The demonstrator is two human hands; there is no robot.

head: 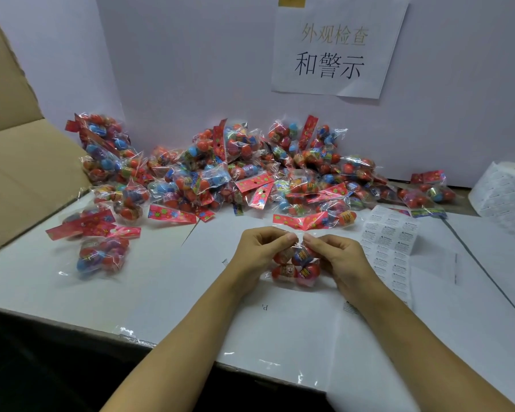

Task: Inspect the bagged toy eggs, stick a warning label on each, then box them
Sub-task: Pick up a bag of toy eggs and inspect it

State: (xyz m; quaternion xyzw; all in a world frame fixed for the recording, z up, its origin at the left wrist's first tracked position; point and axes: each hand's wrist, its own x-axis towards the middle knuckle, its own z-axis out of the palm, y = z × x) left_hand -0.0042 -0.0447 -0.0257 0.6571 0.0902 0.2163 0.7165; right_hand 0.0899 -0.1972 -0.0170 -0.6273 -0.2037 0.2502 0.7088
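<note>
A clear bag of red and blue toy eggs (295, 269) lies on the white table in front of me. My left hand (260, 251) and my right hand (338, 257) both pinch the bag near its top, fingertips almost meeting above the eggs. A large pile of bagged toy eggs (235, 171) with red header cards stretches along the back wall. A sheet of small white warning labels (390, 239) lies just right of my right hand. An open cardboard box (21, 168) stands at the left.
Two separate bags (101, 254) lie at the left near the box. A roll of labels (506, 191) sits at the far right. A paper sign (336, 46) hangs on the wall behind. The table's front edge (161, 343) runs across below my forearms.
</note>
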